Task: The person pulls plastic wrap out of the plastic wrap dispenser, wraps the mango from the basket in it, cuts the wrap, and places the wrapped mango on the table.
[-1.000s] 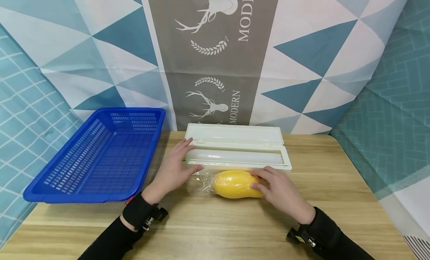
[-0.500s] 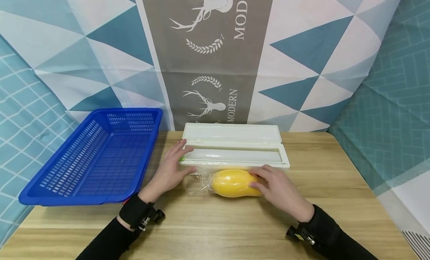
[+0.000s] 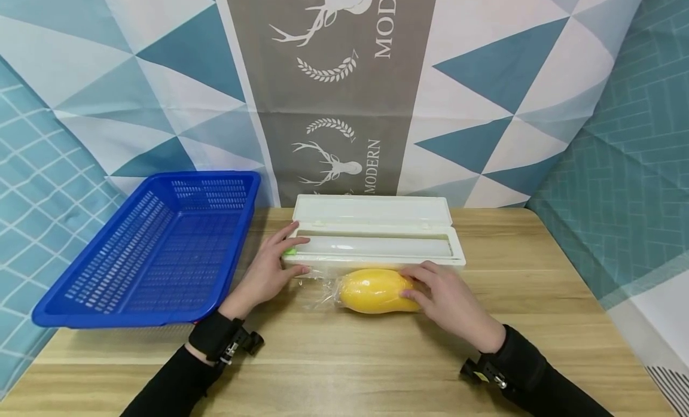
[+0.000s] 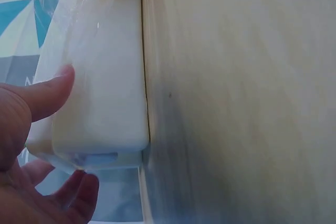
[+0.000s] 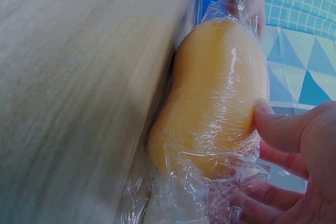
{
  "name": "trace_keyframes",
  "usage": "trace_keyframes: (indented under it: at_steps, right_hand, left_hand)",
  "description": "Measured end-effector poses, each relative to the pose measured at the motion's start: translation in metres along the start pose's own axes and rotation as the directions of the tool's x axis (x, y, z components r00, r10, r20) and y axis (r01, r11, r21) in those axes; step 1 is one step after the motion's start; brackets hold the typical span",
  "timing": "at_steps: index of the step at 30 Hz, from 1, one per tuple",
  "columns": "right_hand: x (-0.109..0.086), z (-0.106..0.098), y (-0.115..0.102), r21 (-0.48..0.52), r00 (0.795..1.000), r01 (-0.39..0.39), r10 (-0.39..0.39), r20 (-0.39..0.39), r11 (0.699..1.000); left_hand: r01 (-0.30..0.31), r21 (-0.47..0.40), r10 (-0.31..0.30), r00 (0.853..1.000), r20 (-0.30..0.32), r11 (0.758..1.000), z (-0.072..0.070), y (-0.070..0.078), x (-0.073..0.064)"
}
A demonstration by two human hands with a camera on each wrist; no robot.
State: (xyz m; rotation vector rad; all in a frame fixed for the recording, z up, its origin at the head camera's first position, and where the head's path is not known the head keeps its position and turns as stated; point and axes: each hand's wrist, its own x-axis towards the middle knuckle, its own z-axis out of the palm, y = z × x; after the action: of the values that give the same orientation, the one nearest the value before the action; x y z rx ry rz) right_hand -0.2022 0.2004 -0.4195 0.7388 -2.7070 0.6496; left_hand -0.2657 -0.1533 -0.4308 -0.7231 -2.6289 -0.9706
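Note:
A smooth yellow, pear-shaped fruit (image 3: 371, 291) wrapped in cling film lies on the table in front of a white cling film dispenser (image 3: 454, 258). The dispenser's lid (image 3: 371, 210) is raised, and a roll (image 3: 371, 246) shows inside. My left hand (image 3: 264, 276) grips the dispenser's left end, thumb on its front face (image 4: 105, 98) and fingers about the far side and end. With thumb and fingers my right hand (image 3: 452, 300) holds the fruit's right end. In the right wrist view, crinkled film (image 5: 189, 192) hangs loose below the fruit; the fingertips are partly hidden behind it.
A blue perforated basket (image 3: 188, 249) stands at the left of the wooden table (image 3: 344, 363). Patterned cloth (image 3: 344, 94) hangs along the table's back edge, and tiled coverings (image 3: 48, 177) border the sides.
My left hand has shifted slightly left, and more of the dispenser's green-marked left end shows. The loose film by the fruit's left end has drawn in. My right hand keeps its hold.

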Motion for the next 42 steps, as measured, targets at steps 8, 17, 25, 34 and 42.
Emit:
trace_keyframes:
  at_steps: [8,17,25,34,42]
  right_hand:
    - [-0.001,-0.004,-0.002,-0.013,1.0,-0.004,0.004,0.008,1.0]
    - [0.002,-0.007,-0.008,-0.077,0.999,0.044,-0.043,0.005,0.996]
    - [0.012,-0.012,-0.015,-0.045,0.992,0.12,-0.122,-0.038,0.992]
    - [0.058,-0.006,-0.047,-0.022,0.97,0.241,-0.24,0.037,0.97]
    - [0.111,0.005,-0.086,-0.015,0.923,0.36,-0.354,0.151,0.933]
  left_hand:
    - [-0.005,-0.016,0.005,1.0,0.022,1.0,-0.001,-0.002,0.001]
    - [-0.017,0.018,0.018,1.0,-0.008,1.0,-0.002,-0.003,-0.003]
    - [-0.026,0.049,0.027,1.0,-0.009,0.998,-0.001,-0.004,-0.001]
    - [-0.017,0.074,0.017,1.0,0.0,0.997,-0.001,-0.002,0.001]
    - [-0.023,0.102,0.025,1.0,-0.01,0.994,-0.002,0.0,0.0]
